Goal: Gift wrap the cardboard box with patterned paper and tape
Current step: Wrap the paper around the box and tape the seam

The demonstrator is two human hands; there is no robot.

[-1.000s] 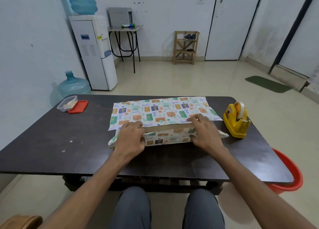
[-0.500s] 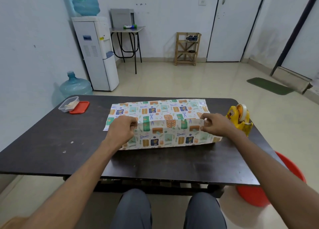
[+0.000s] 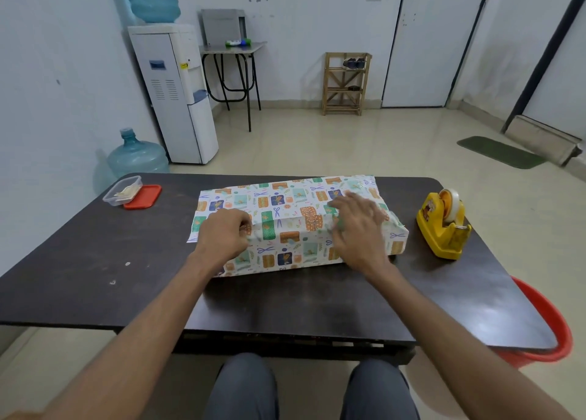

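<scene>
The patterned paper (image 3: 285, 210) is folded over the box in the middle of the dark table (image 3: 95, 261); the cardboard itself is hidden under it. My left hand (image 3: 223, 235) pinches the near flap's edge at the left end of the box top. My right hand (image 3: 358, 226) lies flat with spread fingers on the paper over the right part of the top. A yellow tape dispenser (image 3: 444, 226) with a tape roll stands on the table just right of the box.
A small plastic tub (image 3: 122, 190) and its red lid (image 3: 142, 197) sit at the table's far left corner. A red bucket (image 3: 545, 327) stands on the floor by the right near corner. My knees are under the front edge.
Both hands lifted the near flap of paper and brought it up over the box top. The right hand went from pinching the edge to pressing flat on the paper.
</scene>
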